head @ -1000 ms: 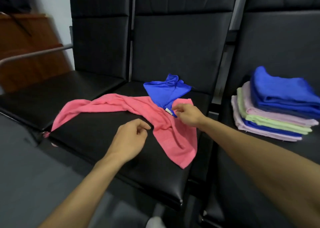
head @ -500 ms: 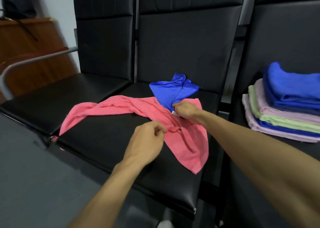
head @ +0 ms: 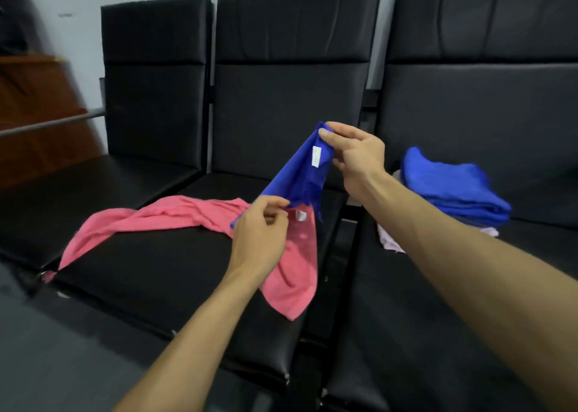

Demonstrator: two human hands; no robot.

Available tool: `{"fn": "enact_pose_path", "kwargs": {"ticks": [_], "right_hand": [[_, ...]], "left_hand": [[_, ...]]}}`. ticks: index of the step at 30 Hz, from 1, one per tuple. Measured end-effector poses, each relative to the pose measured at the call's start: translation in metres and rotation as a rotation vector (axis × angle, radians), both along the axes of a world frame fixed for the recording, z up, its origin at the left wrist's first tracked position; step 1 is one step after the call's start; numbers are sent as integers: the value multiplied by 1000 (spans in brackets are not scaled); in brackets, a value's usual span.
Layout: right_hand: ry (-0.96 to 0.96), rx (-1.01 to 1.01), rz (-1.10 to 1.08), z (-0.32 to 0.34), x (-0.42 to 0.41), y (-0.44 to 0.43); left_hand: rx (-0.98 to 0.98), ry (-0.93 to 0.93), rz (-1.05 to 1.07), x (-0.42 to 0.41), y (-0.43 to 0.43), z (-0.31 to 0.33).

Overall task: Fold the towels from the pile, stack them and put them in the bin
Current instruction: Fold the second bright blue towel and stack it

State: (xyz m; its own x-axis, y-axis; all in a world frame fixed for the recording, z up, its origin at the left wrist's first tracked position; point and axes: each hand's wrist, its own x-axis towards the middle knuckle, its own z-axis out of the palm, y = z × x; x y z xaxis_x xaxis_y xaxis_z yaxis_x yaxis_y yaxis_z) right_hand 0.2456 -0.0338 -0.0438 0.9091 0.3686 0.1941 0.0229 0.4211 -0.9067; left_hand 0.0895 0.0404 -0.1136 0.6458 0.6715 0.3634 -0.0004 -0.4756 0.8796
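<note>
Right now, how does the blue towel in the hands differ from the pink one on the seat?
The blue towel is held up, pinched between the right hand above and the left hand below; the pink towel lies on the seat. Blue is pulled taut; pink sprawls rumpled across the seat. Both are unfolded.
</note>
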Motion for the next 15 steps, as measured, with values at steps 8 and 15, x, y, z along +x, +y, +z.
{"fn": "enact_pose_path", "kwargs": {"ticks": [8,15], "right_hand": [[-94,-252,210,7,-24,-122],[-109,-398,304,-19,-40,-212]], "left_hand": [[277,-277,-24,21,-56,45],[-132,29,-668,43,-118,37]]}}
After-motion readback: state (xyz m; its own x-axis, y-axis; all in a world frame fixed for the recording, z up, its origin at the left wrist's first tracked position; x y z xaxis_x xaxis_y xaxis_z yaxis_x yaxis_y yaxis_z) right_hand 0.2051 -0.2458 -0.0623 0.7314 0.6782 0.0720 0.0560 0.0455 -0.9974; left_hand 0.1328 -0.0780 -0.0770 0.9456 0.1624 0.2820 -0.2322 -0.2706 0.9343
